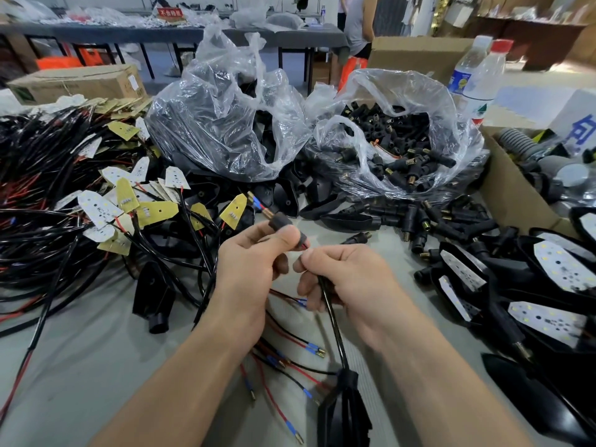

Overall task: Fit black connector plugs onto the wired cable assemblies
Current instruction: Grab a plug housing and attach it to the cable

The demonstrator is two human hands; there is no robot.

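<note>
left hand point(254, 269) grips black plug point(280, 224) | right hand point(350, 277) pinches cable point(333, 324) just beside it | fitting seems midway | cable heap point(48, 188) left of hands, plug bag point(429, 91) beyond: plenty left

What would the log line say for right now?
left hand: grips black cylindrical connector plug | right hand: pinches black sheathed cable | stage: fitting underway

I was looking into a small assembly workshop. The grey worktable point(80, 366) was heaped with wired cable assemblies point(48, 237), and a clear bag point(403, 88) held loose black connector plugs point(400, 137). A cardboard box point(74, 82) stood behind, and a long table point(129, 32) beyond carried more bagged parts.
</note>
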